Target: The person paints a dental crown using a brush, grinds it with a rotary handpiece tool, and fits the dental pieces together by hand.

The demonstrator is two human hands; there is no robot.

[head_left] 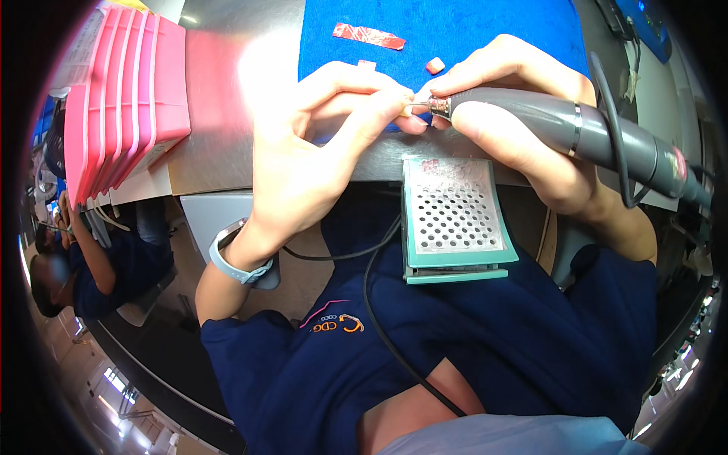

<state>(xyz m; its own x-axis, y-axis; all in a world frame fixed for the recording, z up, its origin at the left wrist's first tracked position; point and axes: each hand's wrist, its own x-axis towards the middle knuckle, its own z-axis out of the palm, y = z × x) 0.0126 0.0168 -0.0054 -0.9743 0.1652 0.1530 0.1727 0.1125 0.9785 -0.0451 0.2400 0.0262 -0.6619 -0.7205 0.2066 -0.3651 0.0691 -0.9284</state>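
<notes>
My right hand (523, 125) is wrapped round a grey rotary handpiece (523, 110), its metal tip pointing left. In my left hand (322, 144), thumb and fingers pinch a tiny pale yellowish piece (407, 111), mostly hidden by the fingertips. The handpiece's thin bur (419, 104) meets or nearly meets that piece; I cannot tell which. Both hands are close together over the near edge of a blue cloth (455, 23). Just beyond the fingers lies a small red and white block (434, 66). Below the hands is a green-framed box with a perforated metal top (455, 208).
A strip of red patterned tape (369, 36) lies on the cloth, with a small pinkish scrap (366, 66) nearer. Pink ribbed trays (129, 106) stand at the left on the metal bench (220, 144). A black cable (616, 129) loops over the handpiece. Another person (106, 265) sits at far left.
</notes>
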